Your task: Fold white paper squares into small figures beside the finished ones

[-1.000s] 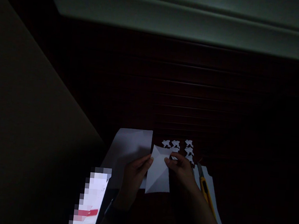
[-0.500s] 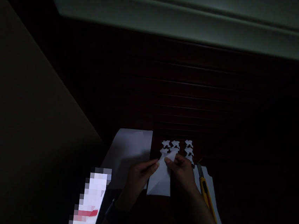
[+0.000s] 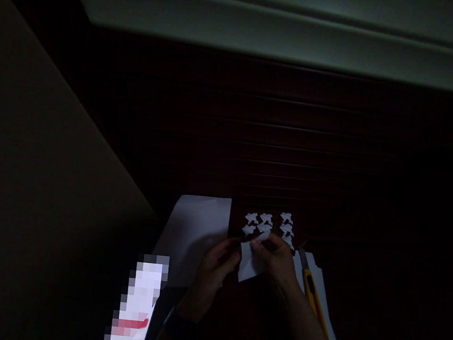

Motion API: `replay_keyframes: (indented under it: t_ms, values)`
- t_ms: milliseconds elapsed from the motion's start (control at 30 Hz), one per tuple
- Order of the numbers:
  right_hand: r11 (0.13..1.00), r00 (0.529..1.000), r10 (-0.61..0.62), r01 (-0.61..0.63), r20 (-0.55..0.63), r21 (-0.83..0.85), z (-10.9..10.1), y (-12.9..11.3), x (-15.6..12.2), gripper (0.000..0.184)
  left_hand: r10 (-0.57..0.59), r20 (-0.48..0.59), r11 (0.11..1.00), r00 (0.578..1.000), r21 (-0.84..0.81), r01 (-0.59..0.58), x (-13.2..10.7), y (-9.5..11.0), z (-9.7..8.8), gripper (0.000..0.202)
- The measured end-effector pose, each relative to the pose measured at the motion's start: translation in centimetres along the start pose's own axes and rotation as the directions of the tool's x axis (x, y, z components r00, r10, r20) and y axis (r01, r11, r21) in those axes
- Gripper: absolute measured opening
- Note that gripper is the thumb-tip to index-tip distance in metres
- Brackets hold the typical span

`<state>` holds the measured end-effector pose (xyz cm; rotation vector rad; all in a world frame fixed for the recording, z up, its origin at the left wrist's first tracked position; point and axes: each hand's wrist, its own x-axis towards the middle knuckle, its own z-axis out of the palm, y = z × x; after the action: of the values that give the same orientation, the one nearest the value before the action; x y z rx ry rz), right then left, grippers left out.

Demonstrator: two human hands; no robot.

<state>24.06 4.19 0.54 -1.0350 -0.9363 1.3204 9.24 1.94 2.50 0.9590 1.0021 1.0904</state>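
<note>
A white piece of paper (image 3: pixel 249 266) is held up between my hands, its upper edge bent over. My right hand (image 3: pixel 282 261) pinches the paper near its top, thumb in front. At the paper's left edge, my left hand (image 3: pixel 217 265) has its fingers closed; the exact contact is dim. Just beyond my hands lie several small folded white paper shapes (image 3: pixel 251 218), set in columns. A further column of paper shapes (image 3: pixel 286 217) lies to the right, partly behind my right hand.
A large white sheet (image 3: pixel 202 216) lies to the left, partly under my left hand. On the right, a yellow utility knife (image 3: pixel 312 296) with its blade showing rests on white paper (image 3: pixel 320 275). A lit, pixelated screen (image 3: pixel 137 300) stands at lower left. The surface is dark.
The paper has been turned and its lower part lifted, so it looks shorter and tilted. My left hand has shifted slightly; the other things stay where they were.
</note>
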Motion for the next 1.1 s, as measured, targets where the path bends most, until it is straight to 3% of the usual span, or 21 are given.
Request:
replay_keyframes:
  t_ms: [233,367,533,633,767,967,1100]
  values:
    - [0.997,0.998,-0.045,0.042,-0.043,-0.061,0.9,0.2,-0.3,0.017,-0.070,-0.020,0.992,0.997,-0.111,0.067,-0.2,-0.5,1.3,0.045]
    - [0.998,0.995,-0.059,0.058,-0.082,-0.015,1.0,0.7,-0.2,0.017,0.006,-0.074,1.000,0.997,0.021,-0.005,0.2,-0.8,0.9,0.042]
    - [0.992,1.000,0.026,-0.026,0.004,0.123,0.8,1.0,-0.1,0.020,0.054,-0.172,0.990,0.984,0.135,-0.031,0.5,-1.2,-0.1,0.044]
    - [0.981,0.999,0.037,-0.044,0.037,0.188,0.4,0.8,0.0,0.031,0.067,-0.152,0.983,0.986,0.179,-0.039,0.5,-1.2,-0.3,0.040]
    - [0.974,0.998,0.029,-0.039,0.049,0.222,-0.3,0.4,0.4,0.051,0.166,-0.120,0.950,0.979,0.286,-0.126,0.5,-1.0,-0.4,0.024]
    - [0.982,0.999,0.007,-0.016,0.050,0.191,-0.5,0.7,0.6,0.049,0.132,-0.089,0.935,0.987,0.342,-0.094,0.0,-0.9,-0.3,0.024]
    - [0.988,0.997,0.009,-0.021,0.080,0.152,-0.5,0.7,0.6,0.044,0.173,-0.139,0.927,0.975,0.357,-0.113,0.5,-1.6,-0.2,0.022]
